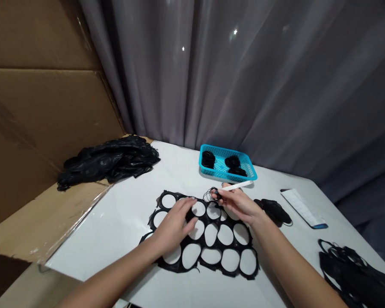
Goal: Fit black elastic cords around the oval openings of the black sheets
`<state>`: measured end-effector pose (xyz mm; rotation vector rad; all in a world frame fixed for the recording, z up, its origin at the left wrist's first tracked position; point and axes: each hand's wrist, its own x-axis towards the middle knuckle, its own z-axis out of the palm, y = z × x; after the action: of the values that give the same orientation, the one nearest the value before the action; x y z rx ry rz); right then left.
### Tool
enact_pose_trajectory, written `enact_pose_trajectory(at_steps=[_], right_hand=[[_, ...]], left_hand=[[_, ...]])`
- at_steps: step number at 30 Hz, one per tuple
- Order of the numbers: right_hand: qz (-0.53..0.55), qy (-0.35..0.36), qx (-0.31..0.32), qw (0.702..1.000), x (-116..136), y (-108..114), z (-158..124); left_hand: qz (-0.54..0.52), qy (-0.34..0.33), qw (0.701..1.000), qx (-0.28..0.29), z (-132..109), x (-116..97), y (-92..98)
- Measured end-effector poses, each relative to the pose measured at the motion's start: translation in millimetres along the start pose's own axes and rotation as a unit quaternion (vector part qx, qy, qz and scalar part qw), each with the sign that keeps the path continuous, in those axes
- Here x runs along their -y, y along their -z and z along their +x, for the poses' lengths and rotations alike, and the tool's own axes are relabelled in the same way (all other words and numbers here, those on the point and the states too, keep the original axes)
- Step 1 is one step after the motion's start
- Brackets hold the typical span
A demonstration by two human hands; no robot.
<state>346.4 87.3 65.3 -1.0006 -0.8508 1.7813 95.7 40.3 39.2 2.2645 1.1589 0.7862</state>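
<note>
A black sheet (202,246) with rows of large round holes lies flat on the white table (115,222). My left hand (176,222) rests on its left part, fingers apart and holding nothing. Over the sheet's upper right edge, my right hand (235,202) grips a slim white tool (239,186) with a dark tip. Thin black loops (208,194) hang by the right fingertips; whether the fingers hold them too is unclear.
Behind the hands is a blue basket (223,174) with black bundles. Crumpled black material (109,160) lies at the left by cardboard (45,107). On the right are a small black pile (274,210), a paper-topped item (303,207) and black scraps (349,269). A grey curtain (244,85) hangs behind.
</note>
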Motion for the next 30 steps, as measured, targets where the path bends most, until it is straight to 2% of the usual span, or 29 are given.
enact_pose_trajectory(at_steps=[2, 5, 10, 13, 15, 17, 19, 21, 25, 27, 30], right_hand=[[0.012, -0.025, 0.051, 0.998, -2.3, -15.6, -9.4], [0.022, -0.061, 0.098, 0.993, -6.6, -32.2, -21.4], [0.021, -0.129, 0.138, 0.982, -16.5, -37.2, -31.3], [0.072, -0.122, 0.090, 0.986, -20.0, -29.7, -24.9], [0.113, -0.068, 0.015, 0.991, -20.4, -23.4, -16.3], [0.104, -0.008, -0.045, 0.994, -21.6, -18.9, -7.8], [0.032, 0.026, -0.054, 0.998, -26.7, -17.7, -2.1], [-0.092, 0.043, -0.038, 0.994, -37.0, -19.4, -0.1], [-0.343, 0.099, -0.016, 0.934, -62.7, -23.0, -2.1], [-0.389, 0.119, -0.008, 0.914, -71.4, -22.0, -3.3], [-0.409, 0.128, 0.003, 0.903, -76.3, -19.0, -3.4]], left_hand=[[-0.046, 0.010, 0.999, -0.016, 14.2, -4.2, 7.9], [-0.102, 0.010, 0.995, -0.008, 30.8, -7.8, 13.3], [-0.126, 0.010, 0.992, 0.024, 50.2, 5.5, 11.5], [-0.095, 0.011, 0.994, 0.043, 55.2, 18.2, 11.2], [-0.055, 0.013, 0.998, 0.039, 49.1, 20.9, 10.5], [-0.004, 0.008, 0.999, 0.031, 33.2, 17.6, 6.4], [0.049, -0.009, 0.998, 0.039, 10.8, 11.3, -2.2], [0.097, -0.028, 0.994, 0.049, -12.0, 6.6, -13.7], [0.171, -0.055, 0.982, 0.053, -39.1, 9.5, -33.0], [0.197, -0.067, 0.977, 0.051, -42.4, 13.8, -37.3], [0.226, -0.076, 0.970, 0.044, -41.9, 17.4, -39.3]])
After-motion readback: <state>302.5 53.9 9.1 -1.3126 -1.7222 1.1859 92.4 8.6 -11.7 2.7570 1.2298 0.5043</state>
